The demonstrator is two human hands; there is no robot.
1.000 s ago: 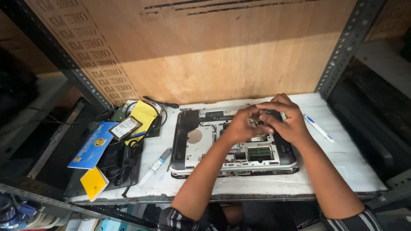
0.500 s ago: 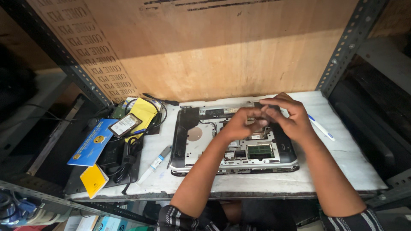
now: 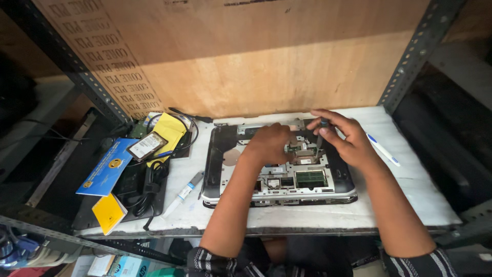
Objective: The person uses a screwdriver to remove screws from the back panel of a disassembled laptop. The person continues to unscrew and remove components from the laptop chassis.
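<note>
White bench (image 3: pixel 410 205), opened laptop (image 3: pixel 225 164) under left hand (image 3: pixel 269 143) — screwdriver (image 3: pixel 320 136) in right hand (image 3: pixel 346 138)

Right hand (image 3: pixel 342 137) has drawn apart from left hand (image 3: pixel 269 143)

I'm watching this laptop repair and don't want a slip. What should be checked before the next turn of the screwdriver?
1. Right hand grips the screwdriver, held upright: ok.
2. Tip seated in a screw: cannot tell, too small.
3. Left hand rests on the opened laptop, steadying it: ok.
4. Laptop lies flat, fully on the white bench top: ok.
5. Syringe tube and pen lie apart from the hands: ok.
</note>
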